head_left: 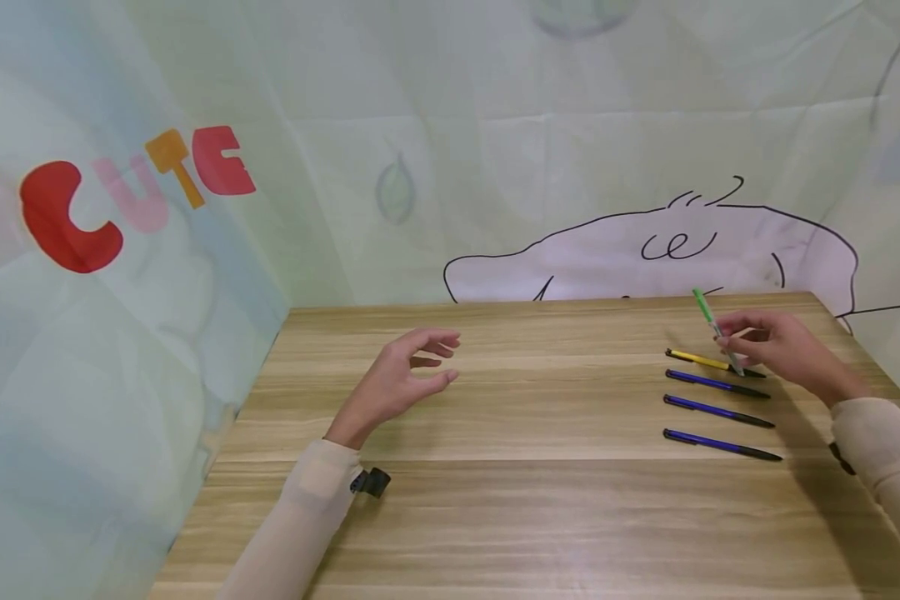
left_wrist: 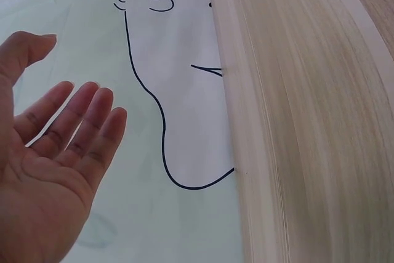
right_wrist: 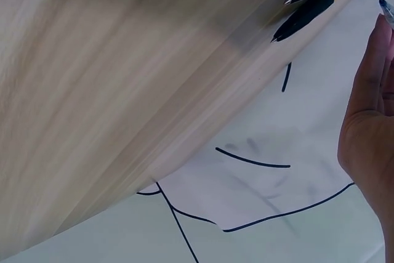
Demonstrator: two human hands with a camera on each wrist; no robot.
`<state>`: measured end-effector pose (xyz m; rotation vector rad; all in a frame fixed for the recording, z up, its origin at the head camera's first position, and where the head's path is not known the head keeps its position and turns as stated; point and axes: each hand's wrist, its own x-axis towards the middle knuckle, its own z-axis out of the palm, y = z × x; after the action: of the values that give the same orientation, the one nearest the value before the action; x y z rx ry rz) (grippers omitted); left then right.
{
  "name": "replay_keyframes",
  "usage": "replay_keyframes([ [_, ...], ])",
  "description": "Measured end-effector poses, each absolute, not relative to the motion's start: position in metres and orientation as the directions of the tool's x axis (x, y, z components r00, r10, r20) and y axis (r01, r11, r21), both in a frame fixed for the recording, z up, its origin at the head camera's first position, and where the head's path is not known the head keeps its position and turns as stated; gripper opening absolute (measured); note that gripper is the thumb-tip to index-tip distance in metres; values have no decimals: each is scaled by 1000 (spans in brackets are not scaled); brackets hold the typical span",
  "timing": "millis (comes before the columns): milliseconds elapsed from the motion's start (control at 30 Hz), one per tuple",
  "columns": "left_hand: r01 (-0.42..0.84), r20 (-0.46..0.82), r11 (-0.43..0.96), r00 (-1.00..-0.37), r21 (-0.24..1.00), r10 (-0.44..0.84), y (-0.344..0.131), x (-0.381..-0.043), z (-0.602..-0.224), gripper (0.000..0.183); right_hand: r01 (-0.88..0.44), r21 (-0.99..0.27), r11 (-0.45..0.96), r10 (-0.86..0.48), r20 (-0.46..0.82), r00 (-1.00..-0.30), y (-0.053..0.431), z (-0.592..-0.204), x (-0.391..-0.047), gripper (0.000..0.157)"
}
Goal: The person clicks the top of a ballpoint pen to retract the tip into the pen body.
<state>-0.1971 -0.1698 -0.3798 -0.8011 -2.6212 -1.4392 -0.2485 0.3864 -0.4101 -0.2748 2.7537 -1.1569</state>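
Between thumb and fingers, my right hand (head_left: 776, 346) pinches a pen with a green cap end and a clear barrel (head_left: 705, 308), held tilted above the far right of the table. Its tip (right_wrist: 385, 5) shows at the edge of the right wrist view. Below it lies a yellow pen (head_left: 693, 359) with a black grip, partly covered by the held pen. Nearer to me, three blue pens (head_left: 701, 380) with black grips lie roughly parallel in a column. My left hand (head_left: 401, 375) hovers over the left part of the table, fingers loosely bent, holding nothing; its palm shows in the left wrist view.
The wood-grain table (head_left: 525, 517) ends at a back edge against a printed cloth (head_left: 495, 150) with a cartoon outline. Another cloth wall with coloured letters (head_left: 67, 221) stands along the left side.
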Motion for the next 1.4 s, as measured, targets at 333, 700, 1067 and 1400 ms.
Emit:
replay_keyframes([
  [333, 456, 285, 416, -866, 787, 410, -168, -198, -381, 48, -124, -762, 635, -227, -31, -973, 376, -409, -241, 44],
  [700, 483, 320, 383, -851, 787, 416, -161, -201, -382, 50, -152, -839, 522, -246, 23, -969, 356, -405, -229, 37],
  [1067, 494, 333, 369, -845, 788, 419, -150, -204, -378, 51, -194, -833, 518, -256, 66, -964, 341, -403, -222, 34],
  [1400, 491, 343, 314, -838, 812, 424, -137, -208, -374, 51, -183, -882, 434, -255, 75, -964, 328, -399, -216, 29],
])
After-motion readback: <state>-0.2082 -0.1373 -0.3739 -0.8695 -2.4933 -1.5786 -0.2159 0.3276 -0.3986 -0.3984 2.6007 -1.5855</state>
